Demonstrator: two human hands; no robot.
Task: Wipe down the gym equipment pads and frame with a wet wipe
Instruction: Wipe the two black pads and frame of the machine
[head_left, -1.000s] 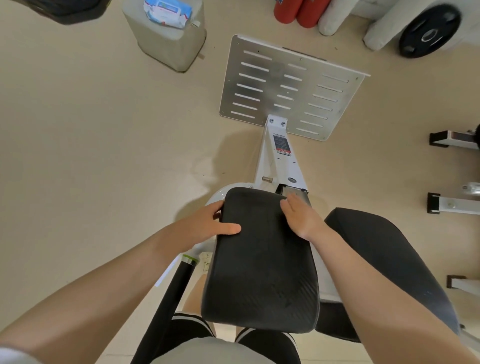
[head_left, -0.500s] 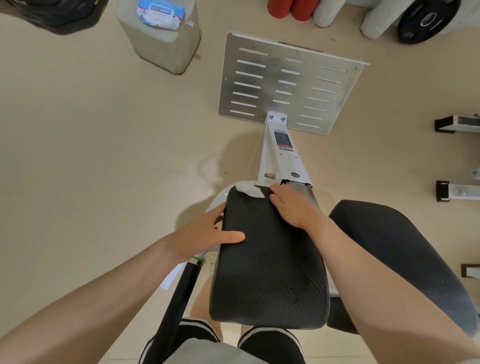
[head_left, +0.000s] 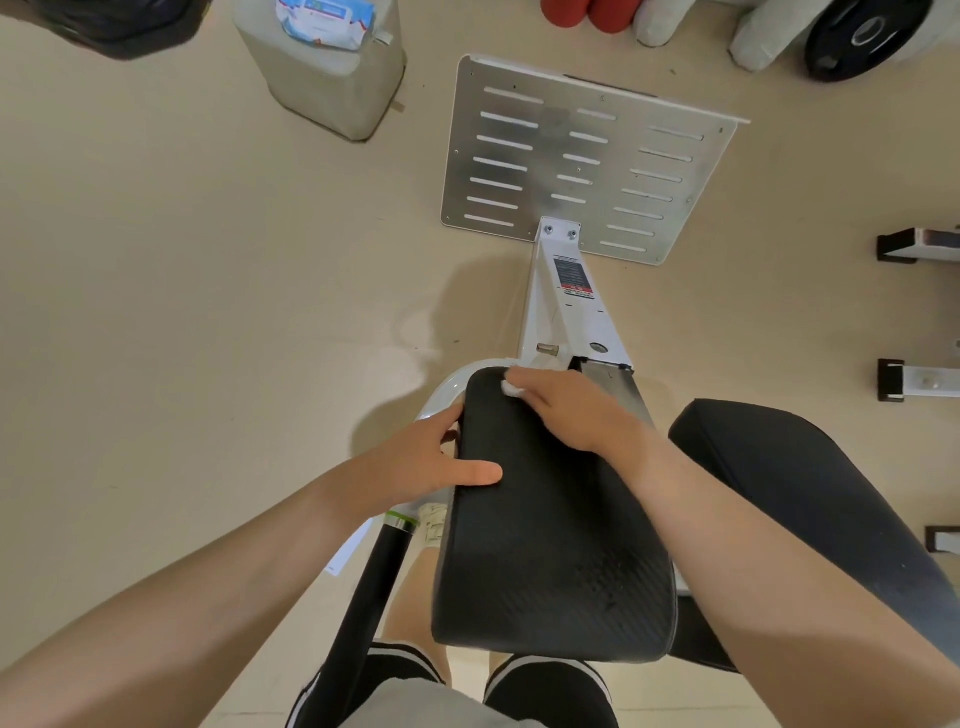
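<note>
Right hand (head_left: 569, 410) is pressing a white wipe (head_left: 511, 387) flat against the far edge of the near black pad (head_left: 550, 530), fingers laid over the wipe and bent slightly round it; only a small bunched corner of the wipe is showing past the fingertips. Left hand (head_left: 426, 462) is gripping the pad's left edge, thumb lying along the top face and fingers tucked underneath, steadying it.

Progress, as a judgement: wiping is sitting at the pad's far corner, so this pad looks only partly covered. No wet sheen is distinguishable on the textured surface, so which parts are already done cannot be told. The second black pad (head_left: 810, 509) to the right, the white frame (head_left: 563, 317) running out to the slotted metal plate (head_left: 587, 161) on the floor, and the black bar (head_left: 363, 613) under the left forearm all appear untouched and are probably waiting.

Hidden or unclear: most of the wipe is under the palm; the left fingers are out of sight beneath the pad; the right forearm is covering the gap between the two pads. A pack of wipes (head_left: 327, 21) is sitting on a pale container (head_left: 332, 83) near the top edge, partly cut off.
</note>
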